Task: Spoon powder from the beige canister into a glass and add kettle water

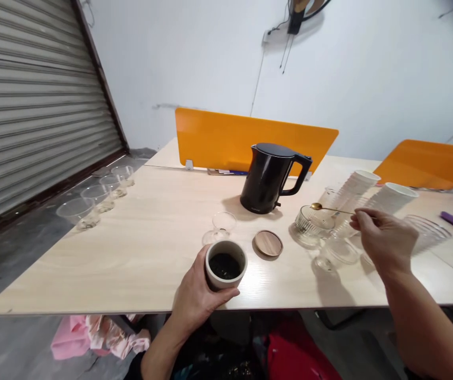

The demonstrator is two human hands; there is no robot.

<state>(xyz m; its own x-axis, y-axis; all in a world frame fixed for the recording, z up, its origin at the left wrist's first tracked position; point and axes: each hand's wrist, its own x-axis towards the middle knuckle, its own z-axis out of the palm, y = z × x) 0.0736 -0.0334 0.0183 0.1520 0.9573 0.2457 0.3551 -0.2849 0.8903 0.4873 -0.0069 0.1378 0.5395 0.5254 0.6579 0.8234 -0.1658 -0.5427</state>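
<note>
I see my left hand (pixel 200 295) at the bench's (pixel 139 248) near edge, its grip closed around a white ceramic jar (pixel 225 264) holding dark loose tea. My right hand (pixel 385 240), near the right edge, pinches a gold spoon (pixel 323 207) whose bowl hovers over a ribbed glass bowl (pixel 311 226). A wooden lid (pixel 268 243) lies just beside the jar; a small glass cup (pixel 222 226) and a black kettle (pixel 271 178) stand behind it.
</note>
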